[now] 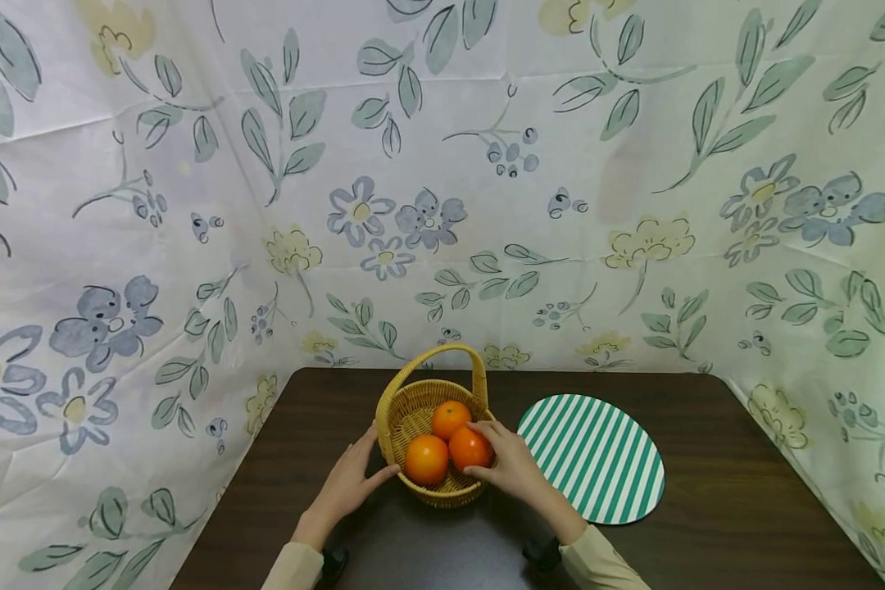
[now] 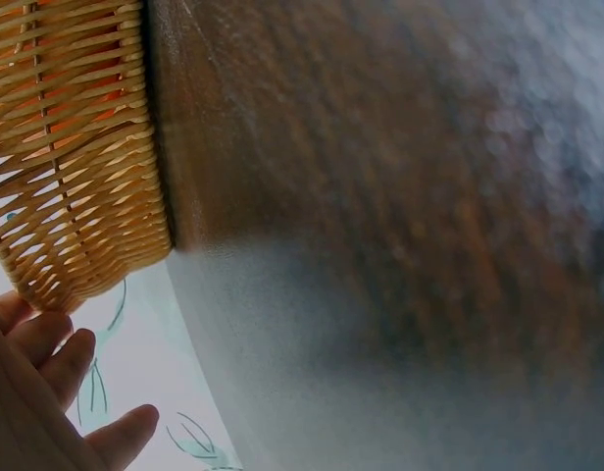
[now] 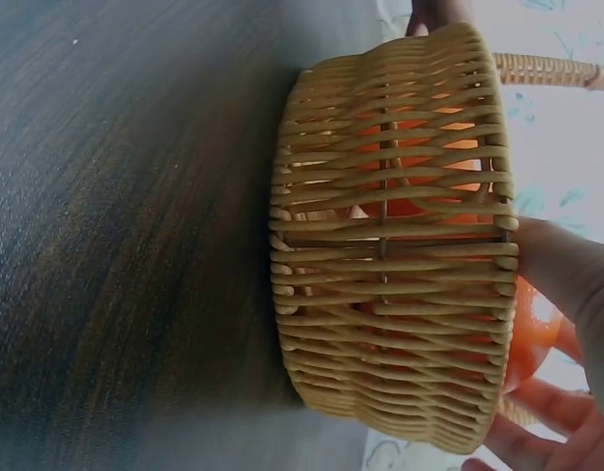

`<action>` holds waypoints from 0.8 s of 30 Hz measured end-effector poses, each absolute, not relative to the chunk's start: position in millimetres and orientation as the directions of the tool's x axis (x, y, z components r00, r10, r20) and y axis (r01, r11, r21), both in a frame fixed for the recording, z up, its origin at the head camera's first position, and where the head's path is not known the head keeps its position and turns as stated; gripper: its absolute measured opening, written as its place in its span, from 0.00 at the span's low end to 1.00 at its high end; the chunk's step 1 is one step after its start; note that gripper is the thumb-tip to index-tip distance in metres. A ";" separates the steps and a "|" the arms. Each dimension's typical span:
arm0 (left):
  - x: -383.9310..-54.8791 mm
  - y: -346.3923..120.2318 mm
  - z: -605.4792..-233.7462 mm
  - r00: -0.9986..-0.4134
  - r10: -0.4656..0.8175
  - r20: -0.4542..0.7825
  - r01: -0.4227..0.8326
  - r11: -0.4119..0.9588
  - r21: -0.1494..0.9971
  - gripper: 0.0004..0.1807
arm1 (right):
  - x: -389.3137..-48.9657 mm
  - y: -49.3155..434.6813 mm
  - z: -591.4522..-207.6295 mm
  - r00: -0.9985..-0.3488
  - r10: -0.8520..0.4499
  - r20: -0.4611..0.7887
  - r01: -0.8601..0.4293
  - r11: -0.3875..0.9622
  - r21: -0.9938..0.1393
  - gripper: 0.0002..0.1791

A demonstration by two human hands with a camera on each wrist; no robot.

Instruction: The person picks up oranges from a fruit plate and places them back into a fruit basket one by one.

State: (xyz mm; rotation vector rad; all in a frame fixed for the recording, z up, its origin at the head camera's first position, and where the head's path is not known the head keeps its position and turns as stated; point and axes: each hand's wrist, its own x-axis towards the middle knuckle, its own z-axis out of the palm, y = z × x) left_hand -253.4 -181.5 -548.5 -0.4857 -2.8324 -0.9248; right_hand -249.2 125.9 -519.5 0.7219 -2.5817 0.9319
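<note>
A yellow wicker basket [image 1: 441, 497] with a tall arched handle stands on the dark table and holds a few orange fruits. The rear orange [image 1: 451, 418] and the left orange [image 1: 426, 460] lie against a redder orange [image 1: 469, 449] on the right. My right hand [image 1: 515, 465] reaches over the right rim and grips that redder orange, thumb in front and fingers behind. In the right wrist view, woven strands partly hide the fruit. My left hand [image 1: 348, 483] touches the basket's left side, with fairly straight fingers [image 2: 72, 368] at the rim and the thumb near the front.
Right of the basket lies an oval placemat [image 1: 593, 459] with green and white stripes, partly under the right forearm. A dark wooden table [image 1: 737, 483] carries everything. Floral cloth [image 1: 442, 205] hangs behind and along both sides, close to the table's edges.
</note>
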 end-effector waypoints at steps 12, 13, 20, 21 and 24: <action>-254.4 -180.3 -547.5 -0.939 0.268 0.215 0.343 0.770 0.538 0.48 | -250.1 127.7 -523.2 -0.834 -0.359 0.419 -0.537 0.700 -0.470 0.36; -254.3 -180.3 -547.3 -0.938 0.269 0.219 0.346 0.775 0.528 0.48 | -249.8 127.8 -523.0 -0.831 -0.363 0.421 -0.542 0.698 -0.468 0.37; -254.2 -179.8 -540.5 -0.929 0.281 0.240 0.364 0.801 0.474 0.50 | -248.0 128.8 -519.4 -0.817 -0.383 0.431 -0.564 0.684 -0.462 0.35; -254.2 -179.7 -538.8 -0.930 0.279 0.238 0.362 0.805 0.469 0.50 | -247.9 129.2 -518.9 -0.819 -0.384 0.425 -0.562 0.683 -0.466 0.35; -254.4 -178.9 -532.5 -0.927 0.282 0.246 0.368 0.802 0.471 0.51 | -248.3 131.1 -516.9 -0.823 -0.390 0.414 -0.560 0.683 -0.470 0.34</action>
